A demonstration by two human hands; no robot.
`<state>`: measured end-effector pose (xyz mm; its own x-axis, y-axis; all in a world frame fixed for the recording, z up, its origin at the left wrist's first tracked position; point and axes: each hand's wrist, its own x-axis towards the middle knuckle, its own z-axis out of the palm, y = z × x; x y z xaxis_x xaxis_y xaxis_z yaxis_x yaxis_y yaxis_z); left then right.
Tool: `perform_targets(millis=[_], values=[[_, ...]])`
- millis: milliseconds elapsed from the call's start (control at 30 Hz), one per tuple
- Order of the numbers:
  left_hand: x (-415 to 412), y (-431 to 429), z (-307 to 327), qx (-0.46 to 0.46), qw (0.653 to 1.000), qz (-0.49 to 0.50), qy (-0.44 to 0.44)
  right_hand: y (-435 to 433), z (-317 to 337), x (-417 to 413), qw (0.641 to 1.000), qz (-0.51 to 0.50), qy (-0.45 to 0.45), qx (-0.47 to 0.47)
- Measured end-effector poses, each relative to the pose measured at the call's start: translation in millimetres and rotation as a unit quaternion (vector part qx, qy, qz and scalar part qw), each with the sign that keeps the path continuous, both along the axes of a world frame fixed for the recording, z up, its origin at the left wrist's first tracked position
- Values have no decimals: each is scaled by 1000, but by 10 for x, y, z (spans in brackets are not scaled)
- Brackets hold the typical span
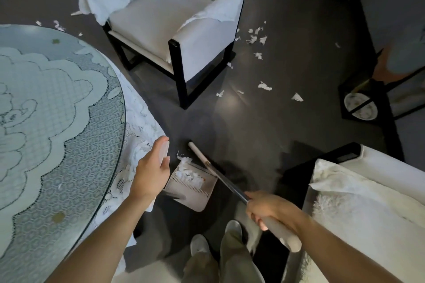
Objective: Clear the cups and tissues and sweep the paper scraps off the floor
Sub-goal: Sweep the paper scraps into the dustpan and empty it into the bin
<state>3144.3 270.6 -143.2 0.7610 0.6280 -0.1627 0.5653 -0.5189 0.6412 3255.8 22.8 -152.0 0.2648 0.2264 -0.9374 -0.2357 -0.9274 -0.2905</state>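
My left hand [151, 169] grips the pale upright handle of a grey dustpan [195, 193] that rests on the dark floor beside the table. White paper scraps [189, 171] are piled in the pan. My right hand [268, 208] grips the grey grip of a broom [220, 176], whose dark shaft slants up-left across the pan's mouth to a white end. More paper scraps lie loose on the floor ahead: one [264, 86], another [297, 97], and a cluster [255, 39] beside the armchair. No cups are in view.
A round glass-topped table with a lace cloth [57, 110] fills the left. A white armchair [161, 30] on a black frame stands ahead, and another white chair [368, 213] is close on my right. A black stand [361, 105] is at the right.
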Motion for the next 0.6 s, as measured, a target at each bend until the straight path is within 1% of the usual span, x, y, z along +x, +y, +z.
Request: perform_targets(millis=[67, 167, 233, 267, 300, 367, 467, 533, 567, 600], values=[[-21, -27, 18, -12, 1000, -2, -7, 22, 41, 59, 998, -45, 42, -1], [-129, -51, 18, -26, 999, 9, -19, 77, 154, 207, 999, -26, 43, -12], [-240, -53, 26, -8, 999, 21, -30, 140, 221, 302, 995, -79, 62, -5], [-302, -51, 26, -1, 999, 27, -35, 184, 255, 338, 994, -93, 61, -1], [-367, -44, 20, 2, 999, 32, -38, 237, 295, 360, 995, -85, 51, 2], [-493, -32, -2, 6, 999, 35, -40, 362, 361, 368, 1000, 1, 5, 10], [-624, -27, -50, 26, 999, 27, -33, 580, 387, 345, 987, 145, -75, -1], [-653, 4, -78, 35, 998, 25, -35, 715, 353, 238, 959, 259, -110, -22], [-648, 37, -83, 35, 998, 26, -39, 766, 313, 148, 940, 317, -120, -25], [-628, 78, -80, 33, 998, 29, -43, 802, 253, 49, 926, 355, -124, -23]])
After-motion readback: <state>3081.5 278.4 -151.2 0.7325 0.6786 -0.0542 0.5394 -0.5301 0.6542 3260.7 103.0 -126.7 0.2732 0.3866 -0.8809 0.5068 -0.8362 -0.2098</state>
